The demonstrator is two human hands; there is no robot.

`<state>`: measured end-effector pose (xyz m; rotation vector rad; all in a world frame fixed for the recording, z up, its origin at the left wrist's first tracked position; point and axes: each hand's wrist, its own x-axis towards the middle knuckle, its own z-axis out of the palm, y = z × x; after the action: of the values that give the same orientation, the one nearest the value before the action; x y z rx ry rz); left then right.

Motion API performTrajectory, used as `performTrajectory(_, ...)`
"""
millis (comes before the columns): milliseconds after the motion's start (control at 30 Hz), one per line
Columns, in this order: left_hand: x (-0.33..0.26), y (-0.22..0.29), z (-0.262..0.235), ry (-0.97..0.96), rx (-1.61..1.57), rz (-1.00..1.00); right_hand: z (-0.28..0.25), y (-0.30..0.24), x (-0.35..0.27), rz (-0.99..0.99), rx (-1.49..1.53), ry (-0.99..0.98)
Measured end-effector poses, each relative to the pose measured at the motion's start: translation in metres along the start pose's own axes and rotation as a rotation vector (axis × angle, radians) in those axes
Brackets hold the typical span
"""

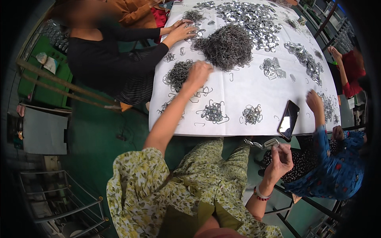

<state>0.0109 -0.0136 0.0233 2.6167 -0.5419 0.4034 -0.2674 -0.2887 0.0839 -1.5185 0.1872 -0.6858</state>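
My left hand [199,75] is stretched out over the table beside a small heap of dark wire hooks [177,75]. Its fingers look blurred and bent, and I cannot tell whether anything is in them. A large mound of wire hooks [228,47] lies just beyond it. My right hand [279,162] is in front of the table's near edge, thumb and fingers closed on a flat slotted metal plate [272,143]. Shiny linked metal pieces [254,144] extend leftward from that plate. Two small piles of bent hooks, one left [214,112] and one right [252,114], lie near the edge.
A phone [288,119] lies at the near right edge of the white-covered table [238,93]. Many metal plates [254,20] spread across the far side. Co-workers' hands work at the left [180,31] and right [315,102]. A metal rack [67,198] stands at lower left.
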Motion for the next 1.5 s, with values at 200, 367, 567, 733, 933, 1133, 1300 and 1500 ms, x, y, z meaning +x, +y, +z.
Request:
performTrajectory(200,0.010,-0.058,0.023,-0.179,0.368,0.137,-0.003,-0.002,0.002,-0.003,-0.009,0.021)
performTrajectory(367,0.014,-0.051,0.026,0.024,0.338,0.150,0.000,-0.006,0.005,-0.013,-0.015,0.018)
performTrajectory(567,0.023,-0.060,0.018,-0.044,0.323,0.199,-0.004,-0.007,0.004,-0.024,-0.004,0.009)
performTrajectory(733,0.018,-0.055,0.027,-0.249,0.391,0.214,-0.007,-0.006,-0.001,-0.075,-0.016,-0.027)
performTrajectory(933,0.023,-0.054,0.023,-0.364,0.311,0.229,-0.013,-0.006,-0.002,-0.073,-0.027,-0.026)
performTrajectory(1133,0.042,-0.060,-0.007,-0.382,0.140,-0.106,-0.014,-0.007,-0.001,-0.081,-0.041,-0.036)
performTrajectory(1300,0.030,-0.063,0.010,-0.271,0.339,0.127,-0.017,-0.002,-0.002,-0.050,-0.020,-0.028)
performTrajectory(1500,0.022,-0.045,0.026,-0.369,0.431,0.198,-0.016,-0.005,-0.002,-0.071,-0.040,-0.050)
